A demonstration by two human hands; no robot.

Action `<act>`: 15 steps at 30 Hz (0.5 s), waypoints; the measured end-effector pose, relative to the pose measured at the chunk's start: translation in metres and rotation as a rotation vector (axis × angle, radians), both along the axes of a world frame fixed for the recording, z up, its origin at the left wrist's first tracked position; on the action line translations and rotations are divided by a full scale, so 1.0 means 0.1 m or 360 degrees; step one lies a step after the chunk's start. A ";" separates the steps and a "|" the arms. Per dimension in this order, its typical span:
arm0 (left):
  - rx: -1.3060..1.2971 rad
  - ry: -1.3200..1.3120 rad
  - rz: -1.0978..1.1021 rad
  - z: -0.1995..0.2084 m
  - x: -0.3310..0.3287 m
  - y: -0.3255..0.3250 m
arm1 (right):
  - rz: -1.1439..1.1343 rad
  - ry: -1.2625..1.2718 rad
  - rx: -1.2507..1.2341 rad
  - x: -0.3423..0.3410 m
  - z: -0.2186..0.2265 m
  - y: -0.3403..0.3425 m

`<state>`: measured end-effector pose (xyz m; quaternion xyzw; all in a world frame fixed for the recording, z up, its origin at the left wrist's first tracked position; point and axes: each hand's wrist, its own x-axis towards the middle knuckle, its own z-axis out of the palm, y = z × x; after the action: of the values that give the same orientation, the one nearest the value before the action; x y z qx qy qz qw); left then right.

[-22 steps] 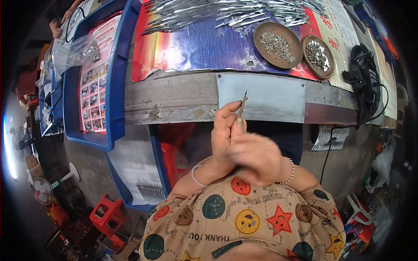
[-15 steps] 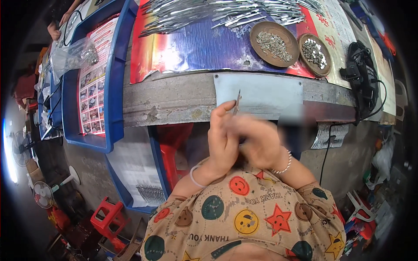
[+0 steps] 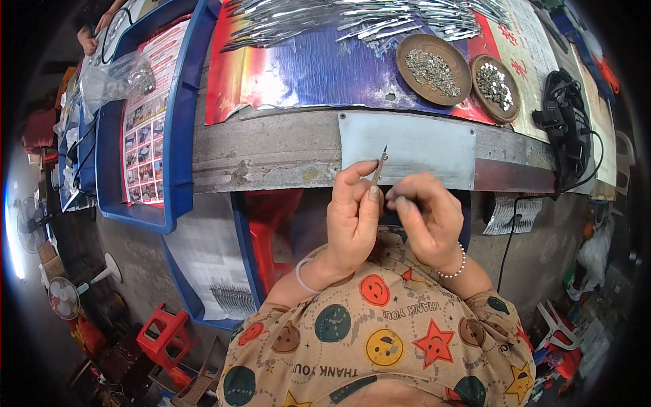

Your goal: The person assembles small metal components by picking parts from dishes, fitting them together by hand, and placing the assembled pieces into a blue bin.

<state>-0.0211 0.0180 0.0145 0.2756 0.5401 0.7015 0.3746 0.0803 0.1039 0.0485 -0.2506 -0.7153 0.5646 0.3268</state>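
In front of the bench edge, my left hand [image 3: 354, 216] pinches a slender, pointed metal piece [image 3: 382, 165] between thumb and fingers. Its tip points up and slightly right, and a small fitting shows along its side. Just to the right is my right hand [image 3: 428, 216], its fingers curled in and the thumb bent beside them. Whatever lies in that pinch, if anything, is too small or hidden to make out. Beyond both hands, a pale plate [image 3: 413, 146] is fixed to the bench's front edge.
Many slender metal pieces [image 3: 291, 26] lie along the back of the bench. Two round wooden dishes hold small parts: a larger dish [image 3: 458, 60] and a smaller dish [image 3: 513, 114]. A black power strip [image 3: 566, 112] with cables stands right. At left is a blue tray [image 3: 178, 146].
My right hand, blurred earlier across my left fingers, has drawn back right and is now apart. The metal piece in my left hand has shifted slightly right and tilts more.
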 end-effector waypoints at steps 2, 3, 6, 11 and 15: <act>-0.0146 0.0149 0.0008 -0.07 0.02 0.00 | 0.0435 0.0356 0.0100 -0.01 0.07 0.05; -0.0296 0.0303 0.0009 -0.08 0.02 0.00 | 0.0791 0.0463 -0.0117 -0.06 0.20 0.06; -0.0265 0.0513 0.0105 -0.14 0.00 -0.05 | 0.0366 0.0143 0.0206 -0.08 0.12 0.10; -0.0258 0.0350 0.0100 -0.03 0.00 -0.03 | 0.0137 0.0442 -0.0014 0.06 0.24 -0.01; -0.0067 0.0293 -0.0002 0.05 -0.03 -0.10 | -0.0284 0.0638 0.0018 -0.01 0.00 0.09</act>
<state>-0.0238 0.0081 0.0192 0.3313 0.5866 0.6615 0.3295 0.0794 0.1132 0.0482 -0.1937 -0.6140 0.5681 0.5125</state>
